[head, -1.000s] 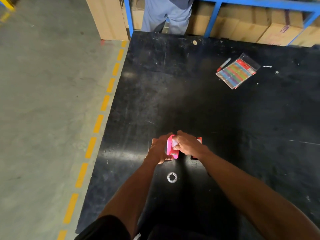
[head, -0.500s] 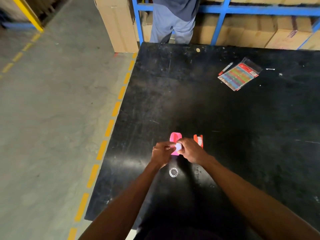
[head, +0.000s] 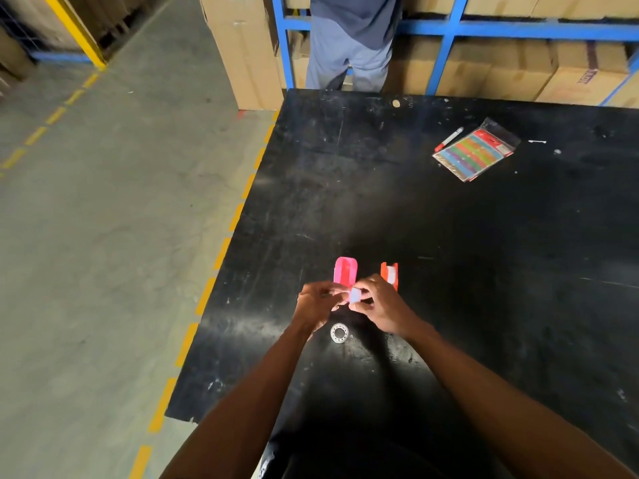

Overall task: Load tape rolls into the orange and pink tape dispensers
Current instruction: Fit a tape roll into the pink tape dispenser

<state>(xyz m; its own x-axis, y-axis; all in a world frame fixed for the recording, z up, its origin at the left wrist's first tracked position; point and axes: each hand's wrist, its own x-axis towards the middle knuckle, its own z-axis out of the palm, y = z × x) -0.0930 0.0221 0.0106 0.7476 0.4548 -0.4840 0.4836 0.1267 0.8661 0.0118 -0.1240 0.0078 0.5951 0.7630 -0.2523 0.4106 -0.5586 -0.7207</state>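
Observation:
The pink tape dispenser (head: 345, 273) lies on the black table (head: 449, 254), just beyond my fingers. To its right stands the orange tape dispenser (head: 389, 274) with a white roll in it. Between both hands I hold a small pale tape roll (head: 355, 294): my right hand (head: 378, 307) grips it from the right, and my left hand (head: 316, 304) pinches at its left side, where a strip of tape may be. A clear ring-shaped tape core (head: 339, 333) lies flat on the table below my hands.
A packet of coloured strips (head: 475, 152) and a red-capped pen (head: 448, 139) lie at the far right of the table. A person (head: 352, 39) stands at the table's far edge, before blue racks with cardboard boxes. The table's left edge borders a concrete floor.
One second ago both hands were closed on the pink dispenser. It now lies on the table, and my hands hold the tape roll just in front of it.

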